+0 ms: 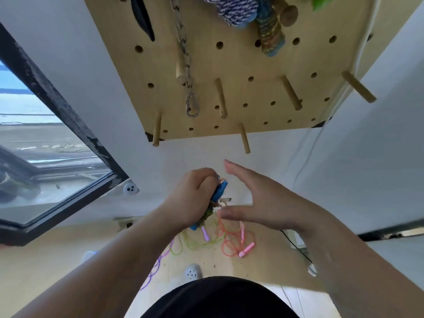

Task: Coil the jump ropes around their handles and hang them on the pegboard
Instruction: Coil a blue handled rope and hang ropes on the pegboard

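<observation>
The left hand [190, 198] grips a blue-handled jump rope [220, 190], its cord wound round the handles, the right hand [263, 203] spread flat just beside it (holding nothing), an orange rope [229, 247], green rope [195, 243] and purple rope [156, 267] loose on the floor [46, 271] below, the pegboard [241, 60] above them bearing coiled ropes [231, 12].

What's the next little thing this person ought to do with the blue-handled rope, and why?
Probably lift the blue-handled rope to the bare peg just above and hang it there. The left hand grips it, and it looks already wound round its handles; the right hand is open beside it, holding nothing.
</observation>
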`<state>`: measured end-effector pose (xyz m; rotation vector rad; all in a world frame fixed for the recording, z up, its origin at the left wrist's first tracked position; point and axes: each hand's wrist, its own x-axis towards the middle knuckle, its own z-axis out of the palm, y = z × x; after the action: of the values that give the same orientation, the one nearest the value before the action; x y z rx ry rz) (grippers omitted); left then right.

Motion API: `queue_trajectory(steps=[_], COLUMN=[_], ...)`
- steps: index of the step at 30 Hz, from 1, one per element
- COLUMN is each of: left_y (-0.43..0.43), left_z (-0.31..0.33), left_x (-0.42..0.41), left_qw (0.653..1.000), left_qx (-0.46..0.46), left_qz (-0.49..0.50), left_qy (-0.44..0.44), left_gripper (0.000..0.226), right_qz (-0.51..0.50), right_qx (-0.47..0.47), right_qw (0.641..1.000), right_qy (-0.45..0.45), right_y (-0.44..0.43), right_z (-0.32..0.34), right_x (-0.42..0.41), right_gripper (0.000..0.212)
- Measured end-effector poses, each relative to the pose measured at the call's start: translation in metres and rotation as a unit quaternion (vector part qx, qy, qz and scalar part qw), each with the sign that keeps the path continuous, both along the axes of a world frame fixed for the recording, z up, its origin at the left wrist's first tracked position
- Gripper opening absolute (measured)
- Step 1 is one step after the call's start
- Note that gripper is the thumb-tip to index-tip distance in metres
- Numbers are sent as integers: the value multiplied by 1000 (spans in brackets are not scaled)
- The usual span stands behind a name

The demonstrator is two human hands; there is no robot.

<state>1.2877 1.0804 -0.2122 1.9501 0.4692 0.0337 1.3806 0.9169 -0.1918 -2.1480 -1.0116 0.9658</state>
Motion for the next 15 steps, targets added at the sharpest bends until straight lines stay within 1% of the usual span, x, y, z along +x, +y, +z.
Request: queue_trajectory(steps=[1,3,4,5,7,9,10,12,15], left_y=[-12,-32,-41,-50,-70,-90,-100,-119,-142], left_z=[0,-1,-3,-5,-10,-16,-18,-21,-21], left_x=[1,4,5,5,4,4,4,5,6], left_qw=[1000,999,998,997,997,994,987,970,956], left_qx=[23,50,57,61,50,-28,-72,-130,-155], left_qz=[-10,-4,9,24,53,106,142,202,239], left_qy=[-8,-20,-25,-27,-27,-29,-32,-49,-71], left_gripper=[30,31,31,31,23,15,19,32,41], right_qz=[2,12,4,-11,-46,-82,-103,-123,-128], right_qx=[13,29,38,47,67,103,124,165,209], right_qw=[1000,999,997,995,991,988,985,975,963], right_qy=[15,40,62,87,110,80,67,84,109], right_y=[-2,-14,-22,-31,-46,-60,-68,-83,-104], right_z=[-5,-18,-22,-26,-33,-40,-44,-49,-57], right_x=[-4,-10,-12,-13,-17,-20,-20,-19,-16], right_gripper=[88,46,33,28,26,23,21,18,11])
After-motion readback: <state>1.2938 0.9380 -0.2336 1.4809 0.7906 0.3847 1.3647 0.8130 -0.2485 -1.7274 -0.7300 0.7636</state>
